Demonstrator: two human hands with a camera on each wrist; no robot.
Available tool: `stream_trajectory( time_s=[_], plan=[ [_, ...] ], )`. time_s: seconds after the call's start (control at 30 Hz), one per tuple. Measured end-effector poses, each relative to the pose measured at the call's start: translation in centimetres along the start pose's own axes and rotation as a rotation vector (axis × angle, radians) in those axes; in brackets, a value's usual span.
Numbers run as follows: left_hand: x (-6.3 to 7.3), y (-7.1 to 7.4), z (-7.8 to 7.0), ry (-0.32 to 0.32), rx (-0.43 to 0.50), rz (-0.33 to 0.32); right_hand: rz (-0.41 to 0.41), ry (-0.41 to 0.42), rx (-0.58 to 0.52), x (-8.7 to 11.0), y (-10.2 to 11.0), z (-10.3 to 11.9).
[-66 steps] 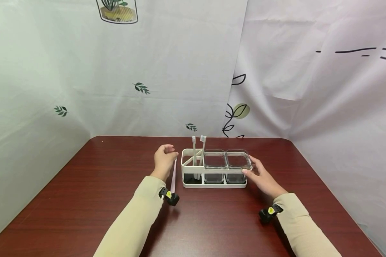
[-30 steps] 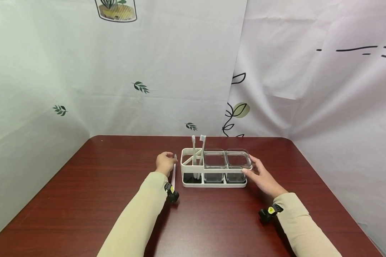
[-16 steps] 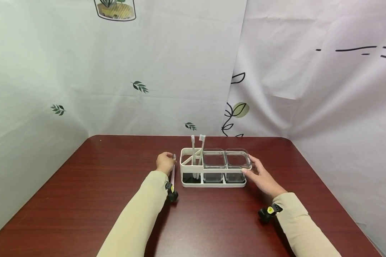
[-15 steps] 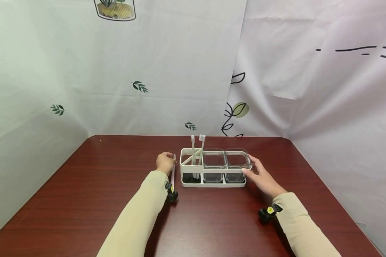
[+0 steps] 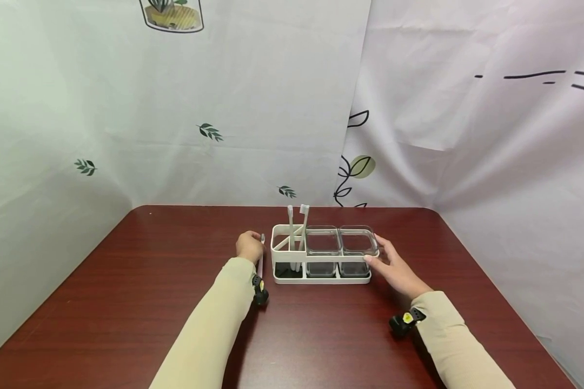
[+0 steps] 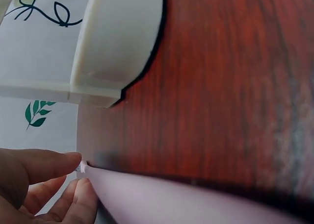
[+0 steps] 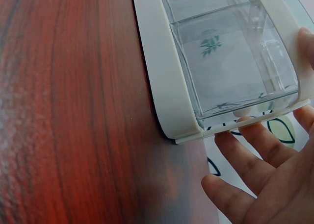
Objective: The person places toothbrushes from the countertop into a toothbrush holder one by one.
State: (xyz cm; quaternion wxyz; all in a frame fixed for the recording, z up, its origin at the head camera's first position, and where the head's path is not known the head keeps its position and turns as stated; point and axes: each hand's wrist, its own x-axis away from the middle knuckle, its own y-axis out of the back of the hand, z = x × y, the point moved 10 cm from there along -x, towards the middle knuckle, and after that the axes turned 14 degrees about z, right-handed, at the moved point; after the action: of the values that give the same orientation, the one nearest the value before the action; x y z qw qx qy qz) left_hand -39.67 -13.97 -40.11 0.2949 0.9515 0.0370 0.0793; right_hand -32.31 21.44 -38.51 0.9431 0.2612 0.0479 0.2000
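Observation:
A white toothbrush holder [image 5: 338, 281] stands on the table, with two white toothbrushes [image 5: 304, 210] upright in its left section. Two clear square cups [image 5: 323, 240] fill the other sections. To its left, my left hand [image 5: 249, 247] pinches a long pale pink object [image 6: 171, 194] near its narrow far end, between thumb and fingers. The object broadens toward the camera; its kind cannot be told. A pale tip [image 5: 263, 237] of it shows beside the fingers. My right hand [image 5: 394, 267] holds the holder's right end, thumb on the front rail and fingers round the side.
The dark red table [image 5: 311, 335] has rounded far corners. White curtains [image 5: 253, 108] printed with leaves hang behind it and along both sides. Black cameras [image 5: 260, 294] are strapped to both wrists over cream sleeves.
Since the oldest frame, my left hand has come down and slightly back at the pink object, which now lies lower beside the holder. My right hand keeps its hold on the holder.

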Motion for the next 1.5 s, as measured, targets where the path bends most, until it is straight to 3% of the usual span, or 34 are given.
stream_trajectory(
  time_s=[0.6,0.9,1.5],
  plan=[
    [-0.3,-0.3,-0.5,-0.002,-0.124,0.002,-0.007,-0.010,0.017,0.0,0.0,0.1],
    [-0.2,-0.3,-0.5,0.004,-0.094,0.013,-0.016,0.009,0.009,0.1,0.1,0.2],
    [0.1,0.9,-1.0,0.014,-0.012,0.021,-0.018,0.006,0.004,0.1,0.1,0.1]
  ],
)
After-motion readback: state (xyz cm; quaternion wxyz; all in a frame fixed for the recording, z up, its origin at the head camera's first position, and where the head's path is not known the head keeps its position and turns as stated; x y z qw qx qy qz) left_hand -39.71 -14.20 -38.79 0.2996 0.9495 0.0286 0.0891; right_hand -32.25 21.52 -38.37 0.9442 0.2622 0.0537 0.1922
